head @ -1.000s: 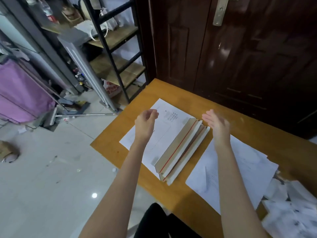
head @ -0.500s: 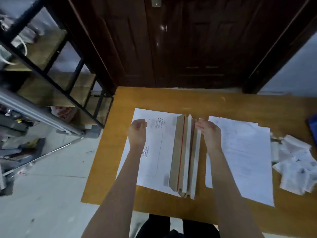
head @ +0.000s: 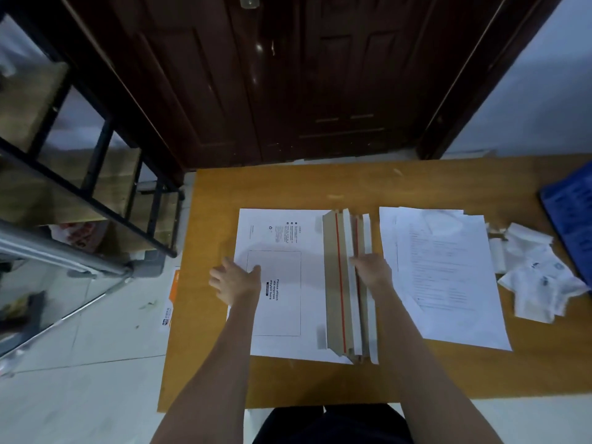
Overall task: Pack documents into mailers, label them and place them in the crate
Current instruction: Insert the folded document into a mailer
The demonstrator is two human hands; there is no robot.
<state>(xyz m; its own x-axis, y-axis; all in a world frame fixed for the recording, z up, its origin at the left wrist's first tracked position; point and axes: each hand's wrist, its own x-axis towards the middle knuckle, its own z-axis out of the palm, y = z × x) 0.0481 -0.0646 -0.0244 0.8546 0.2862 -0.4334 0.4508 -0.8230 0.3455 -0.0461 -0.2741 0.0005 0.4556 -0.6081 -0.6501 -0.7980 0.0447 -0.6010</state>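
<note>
Lying flat at the centre of the frame, the stack of white mailers [head: 282, 283] sat on the orange counter [head: 288, 187], its brown flaps with red tear strips [head: 340, 283] folded open along the right edge. The left hand [head: 235, 283] rested on the stack's left edge, thumb over the top face and fingers spread at the side; whether its grip had closed under the edge could not be told. The right hand [head: 371, 272] lay on the flap edges, fingers reaching in among them, though how firmly they held was hidden. The documents [head: 445, 277] lay as loose sheets just right of the mailers, with torn white label backings [head: 535, 270] further right. A blue object [head: 570, 219] showed at the right edge of the frame; whether it was the crate could not be told.

The step in hand appeared to be separating one mailer. Doing it well would call for pinning the pile with the left hand while the right picked out a single flap, lifting it cleanly so the neighbours stayed squared, and keeping the mouth facing the documents.
</note>
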